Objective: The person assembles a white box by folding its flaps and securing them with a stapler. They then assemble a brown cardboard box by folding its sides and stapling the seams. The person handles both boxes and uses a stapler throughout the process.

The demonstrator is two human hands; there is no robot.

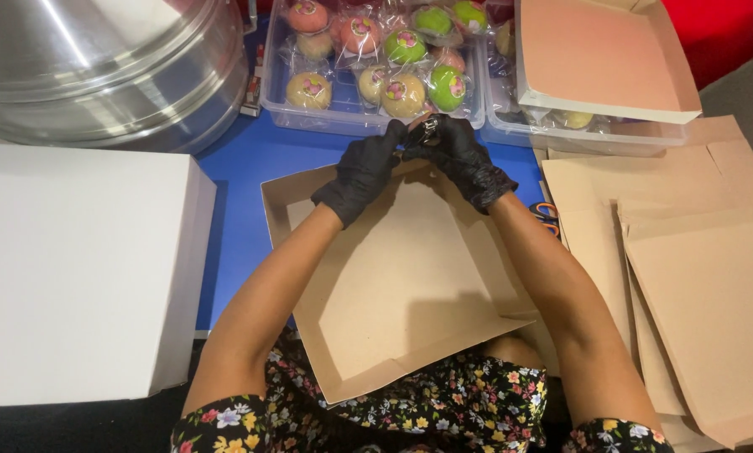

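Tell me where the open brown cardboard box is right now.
In the head view the brown cardboard box sits centre frame on the blue table, under both gloved hands at its far edge, between the white box and flat cardboard sheets.

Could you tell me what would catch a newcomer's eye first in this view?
Probably the two black-gloved hands, left hand and right hand, meeting over the far edge of an open brown cardboard box at centre. Just beyond them, a clear plastic tub holds wrapped round pieces in pink, green and cream. A large white box fills the left side, and flat cardboard blanks lie at right.
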